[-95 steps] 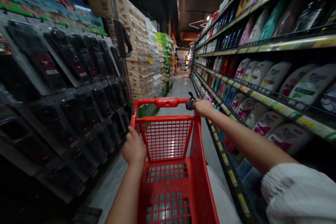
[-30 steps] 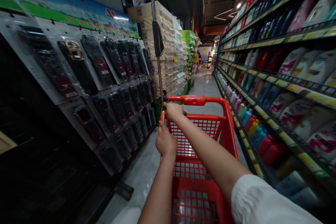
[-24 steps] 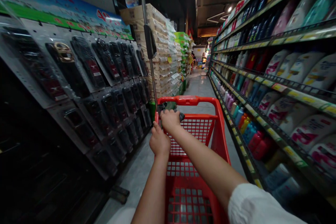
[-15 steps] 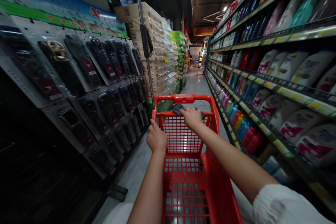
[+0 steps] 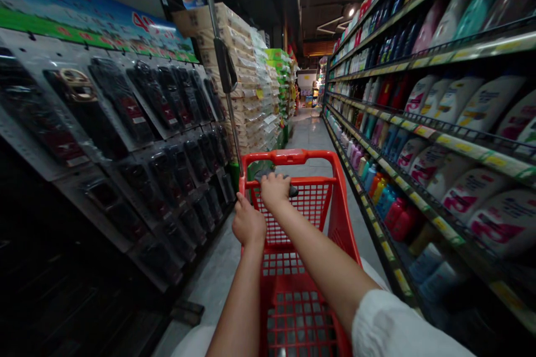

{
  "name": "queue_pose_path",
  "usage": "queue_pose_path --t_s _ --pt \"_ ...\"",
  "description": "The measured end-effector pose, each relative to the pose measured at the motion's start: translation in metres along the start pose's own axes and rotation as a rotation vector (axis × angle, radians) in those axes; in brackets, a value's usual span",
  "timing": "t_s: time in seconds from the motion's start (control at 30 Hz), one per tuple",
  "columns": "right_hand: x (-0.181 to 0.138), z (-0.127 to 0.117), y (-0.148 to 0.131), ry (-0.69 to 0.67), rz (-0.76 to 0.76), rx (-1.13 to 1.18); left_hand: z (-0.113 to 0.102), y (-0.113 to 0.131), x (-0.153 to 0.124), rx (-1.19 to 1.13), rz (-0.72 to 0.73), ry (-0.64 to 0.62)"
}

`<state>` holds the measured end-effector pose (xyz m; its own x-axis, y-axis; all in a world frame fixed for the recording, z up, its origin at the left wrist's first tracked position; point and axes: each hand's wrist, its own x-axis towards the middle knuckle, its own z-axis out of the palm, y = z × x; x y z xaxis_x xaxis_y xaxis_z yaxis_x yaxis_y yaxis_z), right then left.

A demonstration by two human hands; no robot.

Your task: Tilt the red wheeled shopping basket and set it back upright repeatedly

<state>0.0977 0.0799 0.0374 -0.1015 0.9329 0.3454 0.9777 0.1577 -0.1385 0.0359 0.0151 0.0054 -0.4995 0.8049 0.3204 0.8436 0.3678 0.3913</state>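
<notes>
A red plastic shopping cart (image 5: 335, 201) stands in front of me in a shop aisle, its mesh basket empty as far as I can see. My left hand (image 5: 248, 224) is closed round the cart's left rear corner. Just ahead of it, my right hand (image 5: 274, 189) curls over the cart's upper crossbar. It presses a small dark object (image 5: 293, 191) against the bar, and only the object's end shows past the fingers. My right arm, in a white sleeve, reaches across the basket from the lower right.
A wall rack of dark packaged items (image 5: 138, 122) runs along the left. A metal pole with a black handle (image 5: 224, 70) stands by stacked cartons (image 5: 247, 89). Shelves of bottles (image 5: 422, 122) line the right. The tiled aisle floor (image 5: 310, 134) stretches ahead.
My right hand has slid left along the cart's crossbar with the dark object and now sits close to my left hand. My left hand keeps its grip on the corner.
</notes>
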Motion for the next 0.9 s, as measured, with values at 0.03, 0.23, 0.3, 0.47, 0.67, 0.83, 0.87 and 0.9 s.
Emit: queue_pose_path --t_s 0.03,0.23,0.3,0.47,0.67,0.83,0.87,0.9 --pt "0.002 0.002 -0.009 0.001 -0.022 0.002 0.0 0.0 0.001 0.006 0.002 0.0" --pt "-0.005 0.0 0.021 0.008 -0.17 -0.022 -0.003 -0.003 0.005 0.02 0.001 0.003" --pt "-0.011 -0.003 0.053 0.012 -0.116 -0.051 -0.004 -0.003 0.005 -0.005 -0.002 0.001" --pt "-0.025 -0.005 0.116 0.043 0.143 -0.075 -0.004 -0.001 0.006 -0.071 -0.026 -0.023" --pt "-0.03 0.024 0.1 0.252 0.462 0.181 -0.006 0.002 0.004 -0.091 -0.046 -0.02" --pt "-0.036 0.071 0.066 0.603 0.481 0.425 -0.006 0.0 0.004 -0.062 -0.08 -0.005" --pt "-0.037 0.081 0.059 0.659 0.443 0.461 -0.005 0.0 0.004 -0.057 -0.08 -0.002" --pt "-0.039 0.09 0.052 0.694 0.391 0.482 -0.004 0.0 0.004 -0.052 -0.077 0.002"
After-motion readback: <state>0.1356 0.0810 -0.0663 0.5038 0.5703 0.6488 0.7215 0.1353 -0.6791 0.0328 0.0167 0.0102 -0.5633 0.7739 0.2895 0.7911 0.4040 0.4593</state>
